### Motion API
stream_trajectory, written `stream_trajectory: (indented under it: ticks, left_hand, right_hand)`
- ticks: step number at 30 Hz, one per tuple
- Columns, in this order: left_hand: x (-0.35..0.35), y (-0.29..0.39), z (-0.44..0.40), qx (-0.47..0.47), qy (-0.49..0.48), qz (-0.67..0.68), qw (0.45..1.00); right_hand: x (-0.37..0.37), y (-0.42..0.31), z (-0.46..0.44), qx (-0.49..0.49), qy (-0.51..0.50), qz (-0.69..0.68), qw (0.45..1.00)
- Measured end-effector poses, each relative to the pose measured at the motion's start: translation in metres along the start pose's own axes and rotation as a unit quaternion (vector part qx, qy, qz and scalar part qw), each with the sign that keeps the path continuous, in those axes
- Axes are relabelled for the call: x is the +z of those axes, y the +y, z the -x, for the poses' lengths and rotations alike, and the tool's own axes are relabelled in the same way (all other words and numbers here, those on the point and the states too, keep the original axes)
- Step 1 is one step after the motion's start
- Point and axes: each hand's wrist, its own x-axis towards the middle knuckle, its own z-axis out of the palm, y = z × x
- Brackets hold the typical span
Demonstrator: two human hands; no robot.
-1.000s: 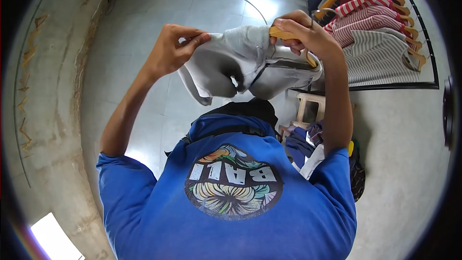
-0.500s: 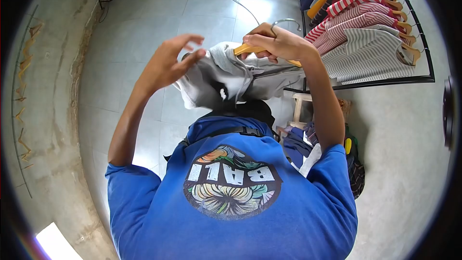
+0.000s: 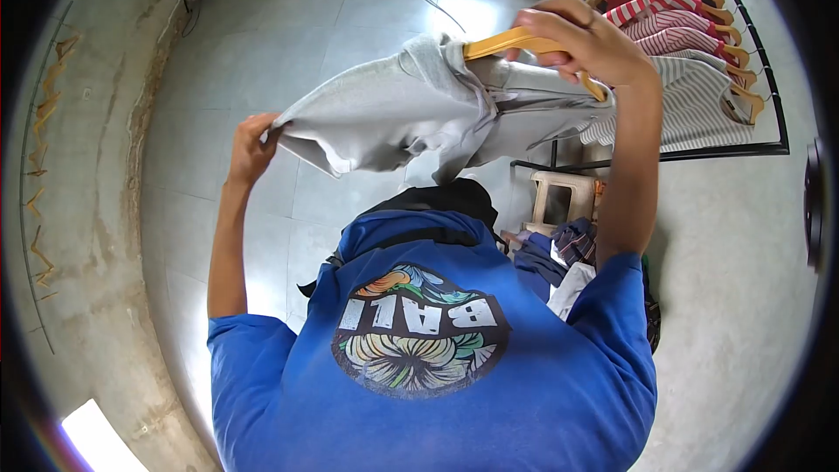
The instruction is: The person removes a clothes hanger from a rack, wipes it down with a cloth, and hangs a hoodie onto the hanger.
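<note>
A light grey shirt (image 3: 384, 96) is stretched sideways in front of me, bunched around a wooden hanger (image 3: 491, 44). The fingers of my right hand (image 3: 590, 39) are wrapped round the middle of the hanger, below its metal hook. One end of the hanger goes into the bunched cloth, and the other end shows near my right wrist. At the far left, my left hand (image 3: 253, 147) pinches an edge of the shirt and holds it out taut. Folds hide how much of the hanger lies inside.
A black clothes rack (image 3: 769, 96) with several shirts on hangers stands at the upper right. Below it are a beige plastic stool (image 3: 559, 183) and a pile of clothes (image 3: 546, 258). Hangers (image 3: 44, 131) hang along the left wall.
My left hand, open beside the shirt before, has closed on its edge and moved left and down. My right hand has carried the hanger up and right. The cloth has spread between them.
</note>
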Motion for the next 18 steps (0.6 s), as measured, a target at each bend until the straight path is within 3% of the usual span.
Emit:
stream_trajectory:
  ticks: [2,6,8,11,12,15,16,18]
  left_hand:
    - [-0.003,-0.009,0.007,-0.009,0.010,-0.004,1.000]
    - [-0.024,0.061,-0.018,-0.018,-0.041,0.080,0.996]
    - [-0.034,0.090,-0.046,0.053,0.013,0.157,0.986]
    - [-0.018,0.130,-0.074,0.090,-0.016,0.199,0.976]
    - [-0.012,0.139,-0.083,0.091,-0.016,0.199,0.976]
    - [0.001,0.162,-0.107,0.188,0.066,0.026,0.980]
    - [0.002,0.167,-0.113,0.190,0.064,0.028,0.979]
    - [-0.006,0.179,-0.124,0.101,-0.023,0.090,0.991]
  right_hand:
    - [-0.003,-0.005,0.001,-0.005,-0.018,-0.026,0.999]
    - [0.022,-0.011,-0.003,0.017,0.012,0.038,0.999]
    - [0.030,0.002,-0.022,0.018,0.009,0.055,0.998]
    - [0.040,-0.007,-0.040,0.020,-0.013,0.083,0.996]
    - [0.044,-0.012,-0.044,0.026,-0.032,0.098,0.994]
    - [0.050,-0.024,-0.049,0.032,-0.031,0.121,0.992]
    - [0.051,-0.028,-0.050,0.030,-0.021,0.131,0.991]
    - [0.053,-0.031,-0.052,0.027,-0.012,0.138,0.990]
